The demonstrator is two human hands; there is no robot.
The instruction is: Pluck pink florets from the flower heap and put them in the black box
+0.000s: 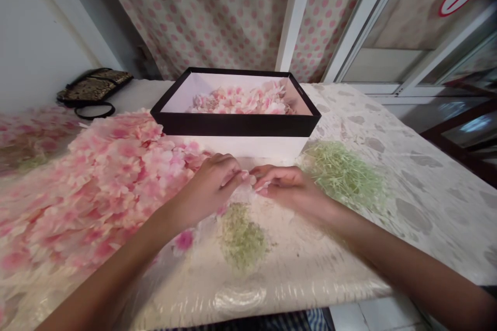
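My left hand (pixel 221 178) and my right hand (pixel 281 181) meet over the table's middle, fingertips nearly touching. Both are closed in a pinch on a pale pink artificial flower (pixel 254 182), whose petals show between the fingers; part of it is hidden. Left of my hands spreads a big heap of pink and white artificial flowers (pixel 128 176). Just below them lies a small pile of thin green stems (pixel 243 238). A larger pile of pale green stems (pixel 344 173) rests to the right of my right hand.
Behind my hands stands a white box (pixel 236 125) with a black rim, holding more pink flowers (pixel 244 101). A patterned pouch (pixel 95 85) with a black strap lies at the back left. A patterned cloth under clear plastic covers the table (pixel 435 207).
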